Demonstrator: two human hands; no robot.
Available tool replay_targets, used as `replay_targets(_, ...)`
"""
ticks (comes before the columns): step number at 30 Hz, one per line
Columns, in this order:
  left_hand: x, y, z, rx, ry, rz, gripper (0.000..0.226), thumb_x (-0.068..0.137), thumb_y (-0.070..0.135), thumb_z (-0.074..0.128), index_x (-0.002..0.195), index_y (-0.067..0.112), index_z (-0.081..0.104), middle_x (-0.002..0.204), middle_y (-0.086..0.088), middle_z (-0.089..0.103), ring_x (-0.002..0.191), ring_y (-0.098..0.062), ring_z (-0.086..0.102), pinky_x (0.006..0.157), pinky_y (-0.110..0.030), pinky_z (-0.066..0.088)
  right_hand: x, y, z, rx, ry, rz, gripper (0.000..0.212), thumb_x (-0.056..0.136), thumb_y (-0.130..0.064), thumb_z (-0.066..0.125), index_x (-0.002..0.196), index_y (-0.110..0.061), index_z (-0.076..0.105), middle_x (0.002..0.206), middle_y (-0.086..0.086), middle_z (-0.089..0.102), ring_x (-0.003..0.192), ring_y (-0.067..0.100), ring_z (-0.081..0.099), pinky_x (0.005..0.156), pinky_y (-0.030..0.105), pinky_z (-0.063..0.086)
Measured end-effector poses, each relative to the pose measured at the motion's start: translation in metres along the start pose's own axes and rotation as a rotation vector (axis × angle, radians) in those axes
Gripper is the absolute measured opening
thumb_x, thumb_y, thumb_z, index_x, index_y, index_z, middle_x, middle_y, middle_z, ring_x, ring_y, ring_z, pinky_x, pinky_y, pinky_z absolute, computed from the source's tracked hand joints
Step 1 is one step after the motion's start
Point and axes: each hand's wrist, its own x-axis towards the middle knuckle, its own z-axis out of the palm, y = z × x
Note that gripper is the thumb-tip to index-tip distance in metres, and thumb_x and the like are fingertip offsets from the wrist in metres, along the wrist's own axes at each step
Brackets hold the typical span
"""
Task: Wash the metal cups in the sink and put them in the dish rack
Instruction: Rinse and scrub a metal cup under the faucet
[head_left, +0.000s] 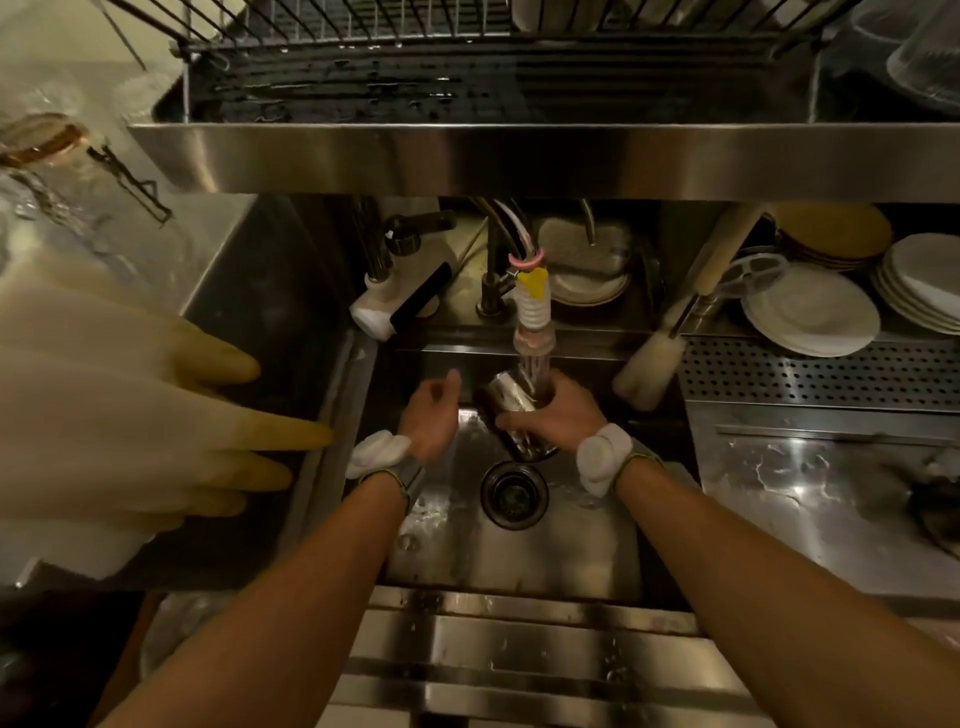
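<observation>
The dish rack hangs above the sink, where the right hand wraps 1 metal cup under the tap's stream. The left hand hovers beside it, loosely curled and empty; best to tilt the cup's mouth into the water, turning it so every side rinses.

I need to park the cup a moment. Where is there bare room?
Free: the sink floor near the drain, and the steel counter on the right, before the perforated tray. Crowded: the plates behind that tray and the faucet ledge.
</observation>
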Motion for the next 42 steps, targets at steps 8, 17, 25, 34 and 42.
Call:
replay_targets(8,0.002,0.001,0.013,0.051,-0.075,0.009,0.056,0.097,0.053,0.033,0.112,0.007,0.061,0.124,-0.021,0.061,0.116,-0.039,0.056,0.104,-0.047,0.041,0.0,0.005,-0.01,0.176,0.184,0.056,0.08,0.064,-0.033,0.086,0.129,-0.014,0.044,0.115,-0.002,0.057,0.102,0.014,0.054,0.085,0.026,0.043)
replay_targets(17,0.006,-0.002,0.013,0.03,-0.052,-0.015,0.061,0.097,0.054,0.031,0.117,0.003,0.058,0.125,-0.022,0.059,0.116,-0.039,0.056,0.104,-0.048,0.041,-0.006,0.017,0.0,0.273,0.14,0.13,0.069,0.073,-0.031,0.08,0.13,-0.014,0.046,0.115,-0.001,0.057,0.1,0.016,0.055,0.086,0.029,0.045)
replay_targets(25,0.003,0.007,0.021,-0.192,-0.168,-0.128,0.065,0.094,0.063,0.026,0.116,0.014,0.061,0.107,-0.008,0.067,0.094,-0.026,0.065,0.081,-0.037,0.053,0.0,0.005,0.014,0.819,-0.019,0.363,0.075,0.074,-0.047,0.07,0.133,-0.012,0.04,0.115,0.015,0.061,0.095,0.033,0.065,0.058,0.04,0.056)
replay_targets(34,-0.006,0.021,0.037,-0.299,-0.17,-0.077,0.056,0.099,0.051,0.026,0.109,0.012,0.066,0.102,-0.013,0.067,0.091,-0.03,0.066,0.062,-0.03,0.052,0.007,0.022,0.008,0.633,0.112,0.387,0.082,0.071,-0.061,0.068,0.133,-0.014,0.044,0.122,0.011,0.061,0.101,0.03,0.064,0.064,0.036,0.056)
replay_targets(42,0.002,0.012,0.024,-0.284,-0.116,-0.05,0.05,0.102,0.044,0.026,0.122,0.014,0.061,0.083,-0.001,0.064,0.063,-0.013,0.057,0.057,-0.025,0.037,0.003,0.023,0.015,0.812,-0.076,0.366,0.054,0.076,-0.046,0.069,0.117,-0.011,0.061,0.105,0.014,0.07,0.094,0.031,0.068,0.072,0.042,0.058)
